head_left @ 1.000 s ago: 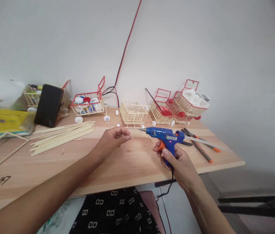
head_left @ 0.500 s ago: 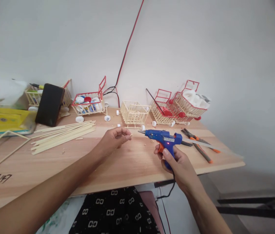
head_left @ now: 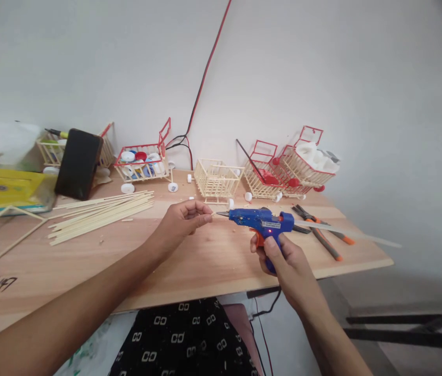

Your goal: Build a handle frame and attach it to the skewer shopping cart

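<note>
My right hand (head_left: 283,256) is closed round the handle of a blue glue gun (head_left: 260,222), with a finger at its orange trigger. A small red light glows on the gun, and a long clear glue stick (head_left: 346,230) juts from its back. Closed in a pinch, my left hand (head_left: 189,219) holds a short piece of wooden stick (head_left: 213,213), mostly hidden by the fingertips. The gun's metal nozzle points left, right at the tip of that piece. Behind both hands stands a small unpainted stick cart (head_left: 217,180) with white wheels.
Loose wooden sticks (head_left: 99,216) lie to the left, near a black phone (head_left: 78,164) and a yellow packet (head_left: 5,190). Red-trimmed carts (head_left: 142,164) line the wall. Pliers (head_left: 325,243) with orange-grey handles rest at right. The table's front edge (head_left: 189,302) runs below my arms.
The glue gun has moved a little left, bringing its nozzle up to the stick piece in my left hand. My left hand has barely moved, keeping its pinch.
</note>
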Tool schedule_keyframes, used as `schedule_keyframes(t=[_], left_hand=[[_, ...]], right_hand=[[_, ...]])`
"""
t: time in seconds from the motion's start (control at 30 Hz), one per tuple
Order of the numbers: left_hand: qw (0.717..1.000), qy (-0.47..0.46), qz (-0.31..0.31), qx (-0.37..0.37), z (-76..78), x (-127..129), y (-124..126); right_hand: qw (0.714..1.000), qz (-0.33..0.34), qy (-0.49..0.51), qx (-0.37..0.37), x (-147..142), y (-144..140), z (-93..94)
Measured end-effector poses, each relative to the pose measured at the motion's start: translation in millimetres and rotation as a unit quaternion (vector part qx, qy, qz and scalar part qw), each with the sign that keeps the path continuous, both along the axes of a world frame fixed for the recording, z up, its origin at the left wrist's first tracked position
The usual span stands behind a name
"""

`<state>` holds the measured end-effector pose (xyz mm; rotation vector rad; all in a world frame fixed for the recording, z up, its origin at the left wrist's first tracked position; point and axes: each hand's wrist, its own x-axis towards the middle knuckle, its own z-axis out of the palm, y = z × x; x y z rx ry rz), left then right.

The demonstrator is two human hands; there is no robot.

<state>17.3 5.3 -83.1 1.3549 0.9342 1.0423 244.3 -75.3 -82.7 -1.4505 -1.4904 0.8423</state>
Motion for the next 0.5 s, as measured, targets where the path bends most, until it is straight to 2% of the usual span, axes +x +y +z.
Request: schedule_keyframes(t=[0.5], left_hand=[[1.000, -0.006, -0.001, -0.007, 2.3, -0.8, -1.1]], right_hand=[[1.000, 0.004, 0.000, -0.004, -1.6, 1.4, 0.9]])
